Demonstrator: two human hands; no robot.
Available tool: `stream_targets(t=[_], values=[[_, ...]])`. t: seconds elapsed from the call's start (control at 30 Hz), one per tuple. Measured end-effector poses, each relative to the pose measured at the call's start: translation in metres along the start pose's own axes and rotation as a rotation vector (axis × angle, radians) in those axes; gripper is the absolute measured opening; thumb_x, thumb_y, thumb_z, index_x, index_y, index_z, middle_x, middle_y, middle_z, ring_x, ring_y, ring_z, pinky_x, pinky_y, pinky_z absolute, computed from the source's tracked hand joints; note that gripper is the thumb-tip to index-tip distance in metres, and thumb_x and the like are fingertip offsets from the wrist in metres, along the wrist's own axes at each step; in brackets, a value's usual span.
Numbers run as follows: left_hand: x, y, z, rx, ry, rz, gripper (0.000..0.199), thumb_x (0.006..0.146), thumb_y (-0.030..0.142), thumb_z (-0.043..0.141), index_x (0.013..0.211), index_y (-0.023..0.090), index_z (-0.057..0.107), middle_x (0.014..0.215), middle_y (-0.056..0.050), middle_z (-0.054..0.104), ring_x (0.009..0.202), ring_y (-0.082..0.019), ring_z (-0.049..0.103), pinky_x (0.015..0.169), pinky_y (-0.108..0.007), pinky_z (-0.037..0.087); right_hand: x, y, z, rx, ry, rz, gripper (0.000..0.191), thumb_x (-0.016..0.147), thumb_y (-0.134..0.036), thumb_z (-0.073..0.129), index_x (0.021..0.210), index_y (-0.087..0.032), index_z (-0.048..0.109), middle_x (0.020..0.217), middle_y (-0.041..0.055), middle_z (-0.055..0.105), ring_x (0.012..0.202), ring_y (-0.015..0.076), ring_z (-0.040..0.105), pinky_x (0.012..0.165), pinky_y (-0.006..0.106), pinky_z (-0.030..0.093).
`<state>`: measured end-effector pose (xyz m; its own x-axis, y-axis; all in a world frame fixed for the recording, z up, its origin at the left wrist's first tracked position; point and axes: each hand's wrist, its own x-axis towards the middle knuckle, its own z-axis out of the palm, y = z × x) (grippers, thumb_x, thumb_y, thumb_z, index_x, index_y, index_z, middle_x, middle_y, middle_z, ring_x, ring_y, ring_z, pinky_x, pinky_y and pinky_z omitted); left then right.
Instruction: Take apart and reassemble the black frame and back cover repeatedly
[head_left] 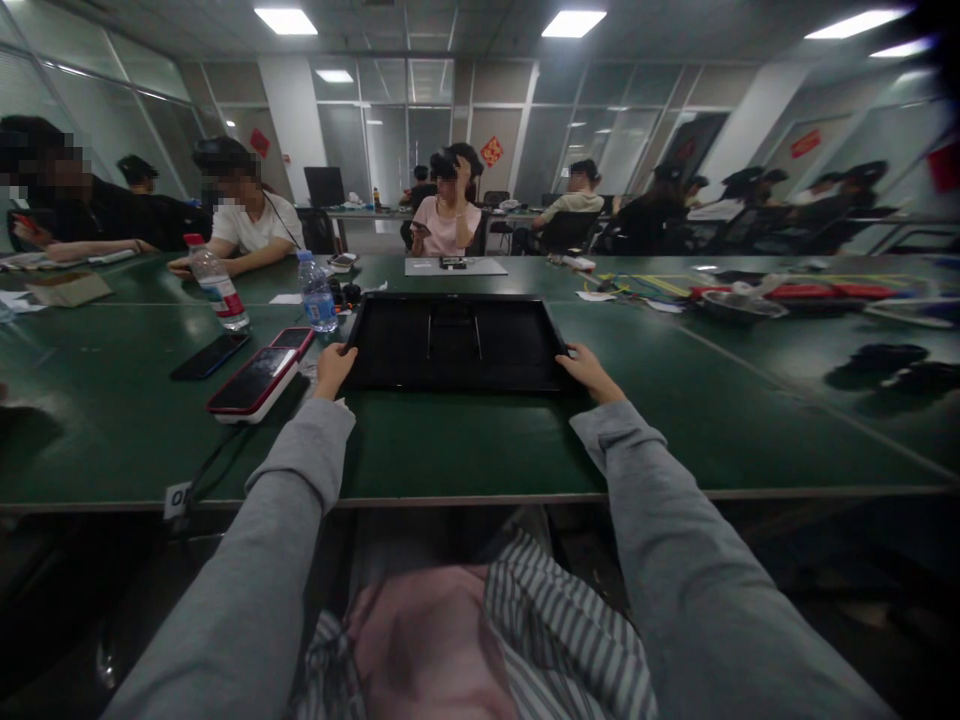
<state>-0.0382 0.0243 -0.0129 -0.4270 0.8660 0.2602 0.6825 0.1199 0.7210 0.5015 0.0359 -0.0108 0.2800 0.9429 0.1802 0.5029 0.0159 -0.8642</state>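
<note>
A wide black rectangular panel (502,350) with a raised rim, like a shallow tray, lies on the green table in front of me. Two thin upright metal bars (480,335) show near its middle; I cannot tell its exact kind. My left hand (335,371) grips the left edge, thumb on the rim. On the opposite edge, my right hand (591,372) holds on in the same way. The fingers beneath the panel are hidden on both sides.
Left of the panel are a water bottle (318,292), a red-capped bottle (219,284), a dark phone (210,356) and a red-rimmed device (253,382). A metal bowl (733,304) and cables (637,287) lie to the right. Several people sit around.
</note>
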Motion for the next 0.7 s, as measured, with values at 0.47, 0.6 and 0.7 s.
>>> stream_targets(t=[0.47, 0.6, 0.7], values=[[0.01, -0.009, 0.01, -0.076, 0.048, 0.001, 0.038, 0.098, 0.036, 0.059, 0.126, 0.01, 0.065, 0.127, -0.019, 0.07, 0.122, -0.027, 0.065, 0.106, -0.036, 0.045, 0.011, 0.009, 0.011, 0.266, 0.015, 0.045, 0.065, 0.073, -0.019, 0.065, 0.138, -0.016, 0.061, 0.104, 0.0084, 0.076, 0.086, 0.021, 0.072, 0.088, 0.042, 0.061], [0.013, -0.011, 0.012, -0.109, 0.096, -0.04, 0.042, 0.099, 0.035, 0.056, 0.131, 0.008, 0.06, 0.128, -0.021, 0.069, 0.123, -0.027, 0.064, 0.107, -0.038, 0.045, 0.015, 0.007, 0.011, 0.317, 0.064, 0.05, 0.064, 0.07, -0.018, 0.066, 0.134, -0.016, 0.064, 0.096, 0.0067, 0.075, 0.081, 0.0205, 0.071, 0.083, 0.04, 0.062], [0.015, -0.013, 0.013, -0.103, 0.086, -0.025, 0.041, 0.099, 0.035, 0.056, 0.131, 0.009, 0.06, 0.128, -0.02, 0.069, 0.124, -0.028, 0.063, 0.108, -0.039, 0.044, 0.02, 0.013, 0.005, 0.281, 0.143, 0.032, 0.063, 0.069, -0.018, 0.063, 0.132, -0.015, 0.064, 0.091, 0.0049, 0.072, 0.078, 0.0196, 0.069, 0.083, 0.039, 0.061]])
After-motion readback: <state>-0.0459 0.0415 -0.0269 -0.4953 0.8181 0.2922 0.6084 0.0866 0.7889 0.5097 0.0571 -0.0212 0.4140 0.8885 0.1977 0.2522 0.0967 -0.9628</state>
